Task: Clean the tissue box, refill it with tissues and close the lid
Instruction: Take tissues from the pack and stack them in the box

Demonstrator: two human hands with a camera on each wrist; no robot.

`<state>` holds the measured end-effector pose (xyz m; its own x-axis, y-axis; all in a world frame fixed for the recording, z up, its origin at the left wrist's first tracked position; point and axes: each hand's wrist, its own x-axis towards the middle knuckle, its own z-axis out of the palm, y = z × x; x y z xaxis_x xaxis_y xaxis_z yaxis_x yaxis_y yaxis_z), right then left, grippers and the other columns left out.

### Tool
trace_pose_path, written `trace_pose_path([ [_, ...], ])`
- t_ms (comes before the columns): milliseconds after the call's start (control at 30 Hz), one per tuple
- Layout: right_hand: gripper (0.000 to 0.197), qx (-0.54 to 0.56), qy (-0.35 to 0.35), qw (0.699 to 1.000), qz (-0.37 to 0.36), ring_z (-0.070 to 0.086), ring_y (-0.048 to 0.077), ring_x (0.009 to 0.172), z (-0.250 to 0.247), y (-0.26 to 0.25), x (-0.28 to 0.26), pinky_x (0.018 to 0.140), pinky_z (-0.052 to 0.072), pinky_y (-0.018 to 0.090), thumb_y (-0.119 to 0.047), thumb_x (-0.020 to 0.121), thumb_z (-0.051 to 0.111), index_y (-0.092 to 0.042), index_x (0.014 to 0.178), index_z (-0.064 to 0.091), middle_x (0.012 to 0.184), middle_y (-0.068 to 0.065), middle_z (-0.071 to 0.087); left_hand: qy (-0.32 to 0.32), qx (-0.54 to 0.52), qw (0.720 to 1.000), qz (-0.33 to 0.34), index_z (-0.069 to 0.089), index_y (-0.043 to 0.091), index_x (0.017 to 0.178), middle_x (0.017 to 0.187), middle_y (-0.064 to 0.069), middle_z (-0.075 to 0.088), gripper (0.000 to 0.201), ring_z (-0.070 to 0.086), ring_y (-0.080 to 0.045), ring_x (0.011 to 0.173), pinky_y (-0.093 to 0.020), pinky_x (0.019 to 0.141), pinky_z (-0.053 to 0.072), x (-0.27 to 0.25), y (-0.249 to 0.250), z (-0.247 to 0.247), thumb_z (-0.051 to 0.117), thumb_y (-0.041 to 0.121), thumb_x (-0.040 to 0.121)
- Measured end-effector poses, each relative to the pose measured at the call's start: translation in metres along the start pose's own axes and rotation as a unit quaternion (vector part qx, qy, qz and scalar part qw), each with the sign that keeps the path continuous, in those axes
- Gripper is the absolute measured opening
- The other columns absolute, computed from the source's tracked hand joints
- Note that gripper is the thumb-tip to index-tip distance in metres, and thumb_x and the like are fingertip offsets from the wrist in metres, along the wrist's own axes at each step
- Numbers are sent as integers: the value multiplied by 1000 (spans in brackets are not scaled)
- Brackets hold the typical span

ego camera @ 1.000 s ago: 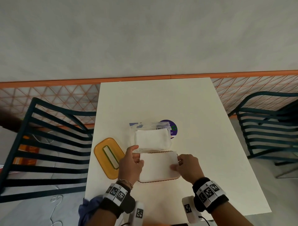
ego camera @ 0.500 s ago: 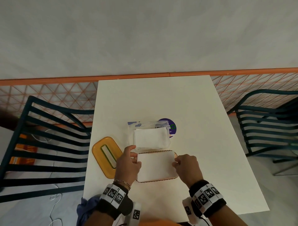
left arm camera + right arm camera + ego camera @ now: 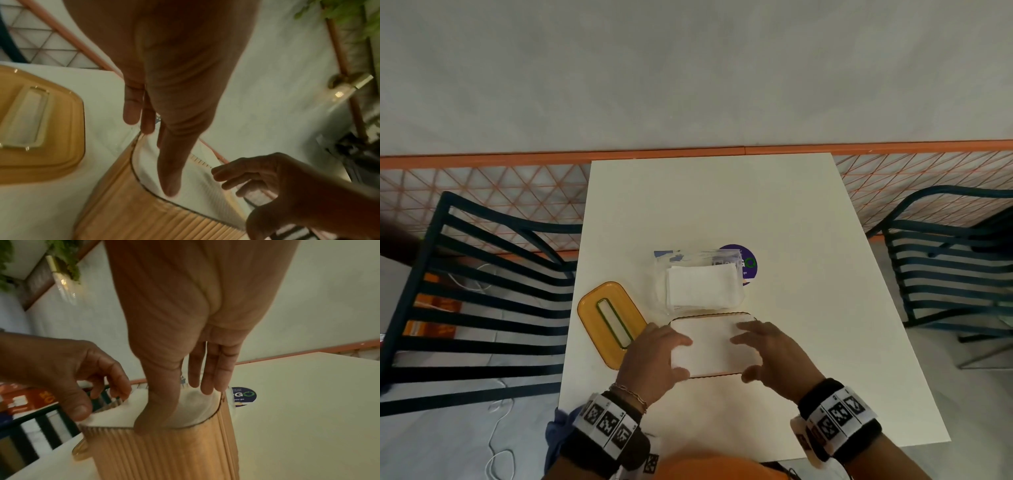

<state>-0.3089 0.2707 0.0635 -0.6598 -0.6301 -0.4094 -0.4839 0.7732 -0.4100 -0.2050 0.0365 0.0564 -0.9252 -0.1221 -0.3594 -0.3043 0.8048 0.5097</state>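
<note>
Both hands had shifted since a second earlier, from pinching the stack's short ends to lying spread over its top. The ribbed amber plastic tissue box [image 3: 714, 374] stood open on the near middle of the white rectangular table [image 3: 808, 308], filled to its rim with the white stack of folded tissues [image 3: 710, 346]. The left hand [image 3: 654, 359] was open, its fingers laid along the stack's left end; the right hand [image 3: 774, 356] was likewise open, fingers straight over the right end, thumb at the box's near rim. Just left of the box lay the amber plastic lid with a slot [image 3: 611, 322], still off. Just beyond it sat the clear plastic tissue packet [image 3: 700, 279] holding more tissues, partly covering a purple round sticker [image 3: 748, 262]. Dark slatted chairs [image 3: 482, 291] flanked the table. Judging from the full box, tissue corners left standing proud could catch under the lid and stop it seating, and uneven pressing could crumple the top sheets.
</note>
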Motion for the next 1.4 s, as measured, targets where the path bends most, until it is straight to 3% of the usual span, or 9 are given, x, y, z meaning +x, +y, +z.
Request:
trace_pose_path([
  [133,89,-100,-38,994,-18,43,24,135,7,-4,5,110,37,33,-37,66,87,-27,145,47,160,-3,32,-87,89,991,49,54,33,142,149,15,46,67,32,-11,139,-25,112,30,-2,0,-3,81,35,81],
  [333,101,-134,-7,990,-45,43,25,137,11,-7,12,110,37,37,-51,56,88,-24,144,47,157,1,39,-113,117,983,86,48,31,148,157,10,40,63,32,-12,144,-27,116,24,1,1,-6,72,24,90],
  [433,102,-147,-14,987,-57,35,24,142,12,-10,15,113,32,37,-51,62,86,-25,149,40,160,1,34,-132,109,982,84,54,30,143,155,8,44,54,38,-11,142,-28,117,24,7,-1,-8,71,28,92],
  [600,102,-133,-16,990,-46,33,20,143,10,-10,18,114,28,34,-53,63,85,-27,150,38,159,-2,35,-154,96,980,76,69,22,129,145,6,57,38,50,-12,132,-27,110,38,16,-5,-14,71,29,92],
  [867,102,-121,-16,992,-38,36,19,140,8,-7,20,112,30,33,-54,61,85,-29,148,40,157,-5,38,-176,126,971,99,68,17,130,142,0,59,34,54,-17,130,-27,106,42,19,-12,-16,64,16,96],
  [1100,105,-124,-23,991,-40,39,19,138,8,-6,24,111,30,33,-59,59,84,-28,149,39,156,-5,40,-197,143,963,114,74,16,121,135,-2,65,27,58,-17,124,-29,102,46,22,-13,-17,63,26,98],
  [1200,105,-126,-26,991,-42,42,19,135,8,-6,27,109,31,33,-68,59,79,-28,148,40,153,-5,43,-173,134,968,123,76,21,117,132,3,66,25,57,-12,121,-28,102,47,19,-13,-17,62,29,98],
  [1300,100,-121,-20,992,-44,45,19,130,6,-7,30,105,34,32,-72,62,73,-29,147,42,150,-6,47,-126,71,983,114,65,31,130,144,11,53,38,45,-6,132,-30,109,42,17,-12,-14,62,43,94],
  [1400,92,-123,-22,991,-52,44,19,129,4,-7,32,104,35,32,-66,69,73,-29,148,42,152,-6,45,-122,109,979,122,43,34,149,162,13,30,62,25,-8,148,-32,117,33,19,-5,-5,61,50,92],
])
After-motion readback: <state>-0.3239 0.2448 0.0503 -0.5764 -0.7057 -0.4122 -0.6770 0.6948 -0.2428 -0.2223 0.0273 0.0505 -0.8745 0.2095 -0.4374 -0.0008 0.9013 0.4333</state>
